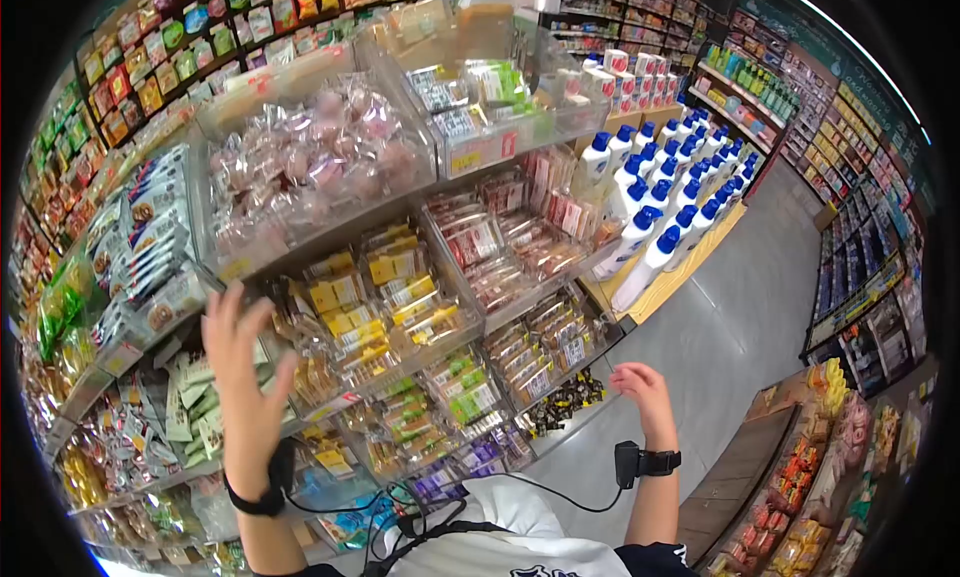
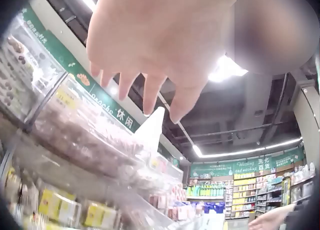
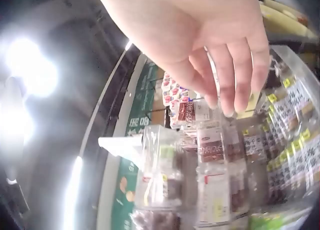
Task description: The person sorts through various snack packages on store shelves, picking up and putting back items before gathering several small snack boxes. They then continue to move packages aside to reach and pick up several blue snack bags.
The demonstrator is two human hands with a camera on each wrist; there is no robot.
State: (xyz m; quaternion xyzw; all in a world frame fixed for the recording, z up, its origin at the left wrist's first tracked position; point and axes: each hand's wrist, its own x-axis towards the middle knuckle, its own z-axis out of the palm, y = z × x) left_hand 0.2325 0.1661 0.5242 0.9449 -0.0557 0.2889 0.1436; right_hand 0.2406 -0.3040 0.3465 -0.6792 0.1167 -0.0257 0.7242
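In the head view the left hand (image 1: 243, 377) is raised with fingers spread, in front of the bins of yellow-labelled packs (image 1: 345, 307) and green-white packets (image 1: 195, 397); it holds nothing. The left wrist view shows that hand (image 2: 160, 49) from the palm side, fingers extended. The right hand (image 1: 643, 392) hovers at the right end of the shelf, near the purple-labelled packs (image 1: 540, 357), fingers slightly bent and empty. In the right wrist view the right hand (image 3: 220, 54) has relaxed fingers, with red-brown packs (image 3: 211, 147) seen beyond them.
A clear bin of pinkish wrapped snacks (image 1: 310, 167) sits on the upper tier. White bottles with blue caps (image 1: 640, 237) stand on a wooden stand at the right. A grey aisle floor (image 1: 720, 327) runs between them and another snack display (image 1: 790, 487). Cables hang between the wrists.
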